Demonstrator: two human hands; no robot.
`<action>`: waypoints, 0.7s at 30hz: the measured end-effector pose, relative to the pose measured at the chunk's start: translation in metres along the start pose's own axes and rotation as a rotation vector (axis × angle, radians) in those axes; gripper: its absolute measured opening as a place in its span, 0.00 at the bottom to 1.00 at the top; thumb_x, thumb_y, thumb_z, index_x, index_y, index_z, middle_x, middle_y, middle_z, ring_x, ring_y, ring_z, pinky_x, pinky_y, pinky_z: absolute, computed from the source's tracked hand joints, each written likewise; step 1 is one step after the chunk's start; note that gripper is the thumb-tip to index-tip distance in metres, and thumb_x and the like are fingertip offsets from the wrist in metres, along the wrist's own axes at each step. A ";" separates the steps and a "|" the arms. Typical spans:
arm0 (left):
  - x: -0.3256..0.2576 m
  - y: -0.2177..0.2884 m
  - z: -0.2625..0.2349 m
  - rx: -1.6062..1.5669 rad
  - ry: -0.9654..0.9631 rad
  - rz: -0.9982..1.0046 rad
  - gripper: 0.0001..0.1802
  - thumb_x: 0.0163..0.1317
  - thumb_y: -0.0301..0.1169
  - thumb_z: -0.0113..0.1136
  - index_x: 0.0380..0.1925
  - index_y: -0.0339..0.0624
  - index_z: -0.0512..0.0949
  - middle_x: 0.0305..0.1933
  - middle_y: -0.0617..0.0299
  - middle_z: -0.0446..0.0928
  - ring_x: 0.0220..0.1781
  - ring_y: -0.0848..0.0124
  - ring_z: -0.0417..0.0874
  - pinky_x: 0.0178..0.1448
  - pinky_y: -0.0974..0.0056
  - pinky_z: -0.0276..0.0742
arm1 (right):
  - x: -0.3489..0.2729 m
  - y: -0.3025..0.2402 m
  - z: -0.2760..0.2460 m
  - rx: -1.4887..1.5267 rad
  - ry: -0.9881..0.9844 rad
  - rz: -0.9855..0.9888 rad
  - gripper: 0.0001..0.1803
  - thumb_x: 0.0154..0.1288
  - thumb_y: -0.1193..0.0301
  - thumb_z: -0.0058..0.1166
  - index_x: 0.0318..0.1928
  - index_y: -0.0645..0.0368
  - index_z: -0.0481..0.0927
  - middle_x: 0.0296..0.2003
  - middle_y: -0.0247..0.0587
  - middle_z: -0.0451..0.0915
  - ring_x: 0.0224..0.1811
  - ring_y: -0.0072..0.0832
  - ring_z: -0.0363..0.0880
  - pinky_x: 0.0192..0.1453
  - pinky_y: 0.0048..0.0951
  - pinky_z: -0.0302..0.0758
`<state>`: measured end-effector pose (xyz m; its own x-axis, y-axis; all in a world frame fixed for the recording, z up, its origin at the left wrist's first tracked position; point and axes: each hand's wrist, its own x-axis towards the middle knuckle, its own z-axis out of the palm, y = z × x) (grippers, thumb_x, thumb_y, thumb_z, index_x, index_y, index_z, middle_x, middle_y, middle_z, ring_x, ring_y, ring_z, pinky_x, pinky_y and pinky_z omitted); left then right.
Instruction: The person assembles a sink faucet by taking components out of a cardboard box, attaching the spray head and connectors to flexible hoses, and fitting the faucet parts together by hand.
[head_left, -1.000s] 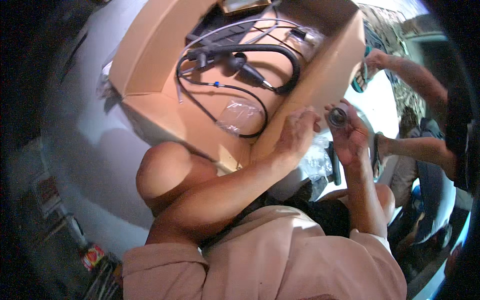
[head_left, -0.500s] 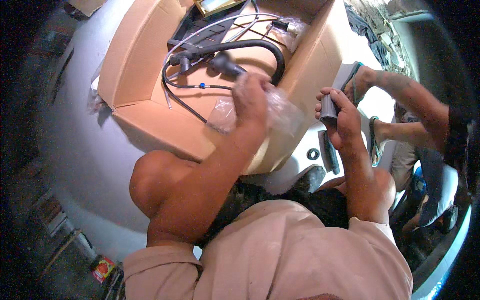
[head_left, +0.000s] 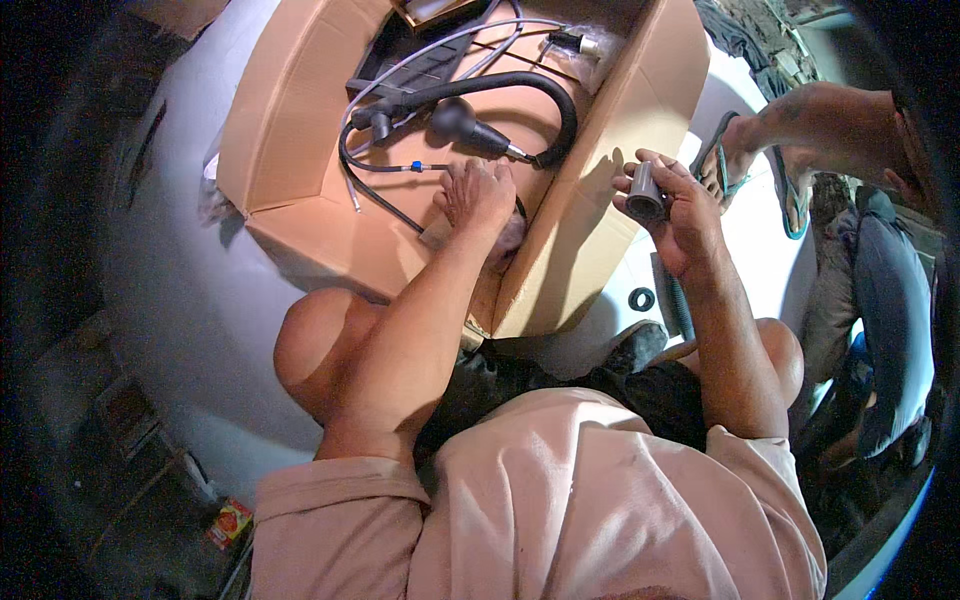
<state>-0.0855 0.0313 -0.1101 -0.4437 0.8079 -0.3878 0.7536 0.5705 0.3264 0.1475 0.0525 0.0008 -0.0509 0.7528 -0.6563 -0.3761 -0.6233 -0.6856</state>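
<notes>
Head view is showing the left hand point(head_left: 480, 195) reaching into the open brown cardboard box point(head_left: 300, 130), fingers curled together on a crumpled clear plastic bag point(head_left: 500, 240) on its floor. The right hand point(head_left: 680, 215) is gripping a short grey plastic tube point(head_left: 643, 195) upright, just outside the box wall. A curved black hose point(head_left: 520, 85) is lying inside the box.

The person wore a pale pink short-sleeved shirt point(head_left: 560, 500) — sleeves ending above the elbows — and dark shorts point(head_left: 560, 375).
</notes>
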 end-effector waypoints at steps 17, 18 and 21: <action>0.105 0.005 0.021 -0.753 0.213 -0.501 0.12 0.59 0.26 0.56 0.39 0.28 0.81 0.50 0.35 0.82 0.53 0.45 0.85 0.60 0.50 0.79 | -0.015 -0.007 -0.025 -0.121 0.039 0.020 0.15 0.77 0.66 0.42 0.53 0.64 0.73 0.42 0.46 0.78 0.37 0.31 0.82 0.40 0.30 0.82; 0.116 -0.003 0.021 -0.757 0.231 -0.500 0.12 0.59 0.26 0.56 0.39 0.28 0.81 0.50 0.35 0.82 0.53 0.45 0.85 0.60 0.50 0.79 | -0.016 -0.006 -0.022 -0.167 0.007 0.009 0.14 0.78 0.65 0.42 0.50 0.62 0.74 0.40 0.41 0.77 0.35 0.26 0.80 0.38 0.27 0.80; 0.176 -0.074 0.010 -0.965 0.428 -0.700 0.17 0.60 0.26 0.56 0.46 0.25 0.80 0.52 0.37 0.82 0.55 0.45 0.84 0.61 0.50 0.78 | -0.012 -0.011 0.029 -0.424 -0.073 -0.120 0.13 0.77 0.61 0.48 0.44 0.58 0.76 0.37 0.37 0.76 0.31 0.21 0.77 0.33 0.26 0.77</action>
<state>-0.2144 0.1299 -0.2111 -0.8599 0.1706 -0.4812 -0.2841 0.6232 0.7287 0.1255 0.0567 0.0255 -0.1010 0.8285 -0.5508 0.0284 -0.5510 -0.8340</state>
